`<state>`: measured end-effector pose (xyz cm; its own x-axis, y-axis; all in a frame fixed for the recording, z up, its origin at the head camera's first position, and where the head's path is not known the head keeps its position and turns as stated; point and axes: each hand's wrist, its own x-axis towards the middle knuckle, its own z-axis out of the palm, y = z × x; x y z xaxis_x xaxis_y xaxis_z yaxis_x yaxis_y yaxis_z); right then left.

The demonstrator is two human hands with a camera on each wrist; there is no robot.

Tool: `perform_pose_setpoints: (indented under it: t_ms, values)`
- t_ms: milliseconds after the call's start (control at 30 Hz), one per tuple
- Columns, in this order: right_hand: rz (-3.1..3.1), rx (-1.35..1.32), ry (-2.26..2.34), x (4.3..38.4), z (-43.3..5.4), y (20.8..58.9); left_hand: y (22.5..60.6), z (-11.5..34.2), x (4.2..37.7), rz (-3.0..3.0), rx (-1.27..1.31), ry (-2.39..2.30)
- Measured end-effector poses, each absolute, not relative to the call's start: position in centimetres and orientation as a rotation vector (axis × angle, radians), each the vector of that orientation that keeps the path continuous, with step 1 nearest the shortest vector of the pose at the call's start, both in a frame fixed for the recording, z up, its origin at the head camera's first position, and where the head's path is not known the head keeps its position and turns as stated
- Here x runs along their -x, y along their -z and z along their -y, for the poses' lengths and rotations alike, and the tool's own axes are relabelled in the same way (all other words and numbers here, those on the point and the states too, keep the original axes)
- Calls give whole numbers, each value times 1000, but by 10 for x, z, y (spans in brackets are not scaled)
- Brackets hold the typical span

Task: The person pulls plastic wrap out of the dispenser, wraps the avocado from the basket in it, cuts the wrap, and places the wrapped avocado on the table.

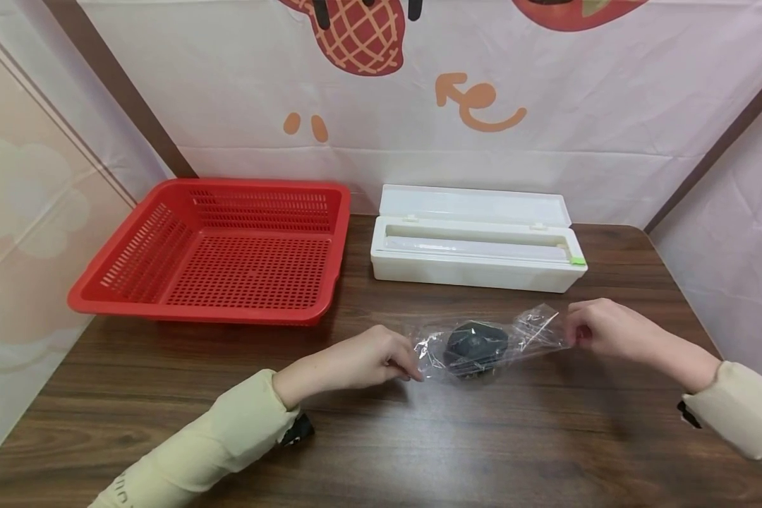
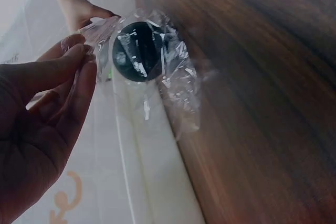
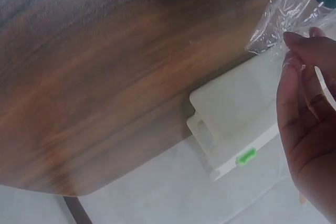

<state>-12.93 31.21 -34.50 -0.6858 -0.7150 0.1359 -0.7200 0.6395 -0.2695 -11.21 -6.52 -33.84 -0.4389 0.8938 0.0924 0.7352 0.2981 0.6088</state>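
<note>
A dark, rounded object (image 1: pixel 476 346) sits wrapped in clear plastic film (image 1: pixel 536 330) between my hands; its exact kind is hard to tell through the film. At the film's left end, my left hand (image 1: pixel 381 358) pinches it between thumb and fingers. My right hand (image 1: pixel 609 330) grips the gathered right end. In the left wrist view the object (image 2: pixel 136 51) looks dark green and round, with crinkled film (image 2: pixel 181 85) spreading around it. The right wrist view catches my right hand (image 3: pixel 310 98) with film (image 3: pixel 275 22) at its fingertips.
Behind the hands stands a long white dispenser box (image 1: pixel 476 271) with its lid raised, a roll inside and a green piece at its right end. A red perforated basket (image 1: pixel 248 314) occupies the back left of the brown wooden table (image 1: pixel 419 451). Printed cloth (image 1: pixel 578 106) hangs behind.
</note>
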Motion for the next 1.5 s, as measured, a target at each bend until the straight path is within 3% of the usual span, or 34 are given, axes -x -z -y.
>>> perform_pose_setpoints:
  t_ms: [333, 867, 1500]
  values:
    - [2860, -1340, -471, 131, -310, 360, 355, 63, 117, -2275, -1502, -706]
    - [2682, -1510, -569, 137, -304, 377, 373, 63, 133, -2495, -1323, -593]
    - [2820, -1354, -628, 129, -298, 357, 367, 58, 136, -2601, -1272, -520]
